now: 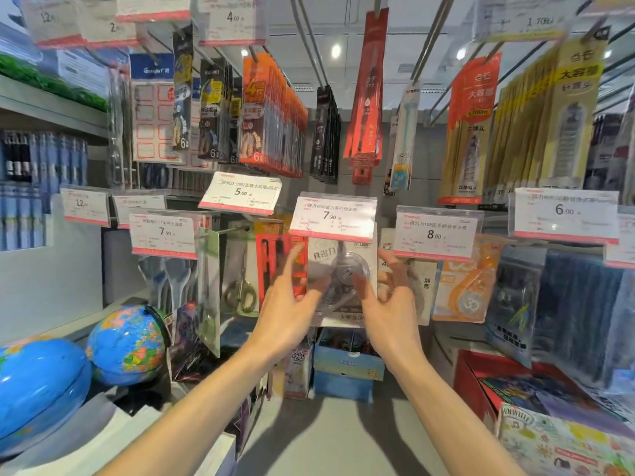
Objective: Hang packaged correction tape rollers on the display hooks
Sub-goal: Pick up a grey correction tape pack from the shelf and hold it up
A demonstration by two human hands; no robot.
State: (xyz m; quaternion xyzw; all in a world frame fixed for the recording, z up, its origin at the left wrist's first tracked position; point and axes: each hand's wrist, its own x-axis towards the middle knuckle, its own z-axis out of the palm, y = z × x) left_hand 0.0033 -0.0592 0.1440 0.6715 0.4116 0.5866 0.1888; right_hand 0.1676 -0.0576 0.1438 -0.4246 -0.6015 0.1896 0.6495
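A grey-white packaged correction tape roller with a clear round blister hangs under the 7.90 price tag; its hook is hidden behind the tag. My left hand is at the pack's left edge, fingers spread and pointing up, thumb lying across the pack's front. On the right edge my right hand has its thumb on the front and its fingers loosely bent beside the pack. Neither hand visibly grips the pack. Motion blur softens the fingers.
An orange correction tape pack hangs to the right under the 8.00 tag. A red pack and scissors hang to the left. Two globes stand at the lower left. Blue boxes sit below, and a red carton is at the lower right.
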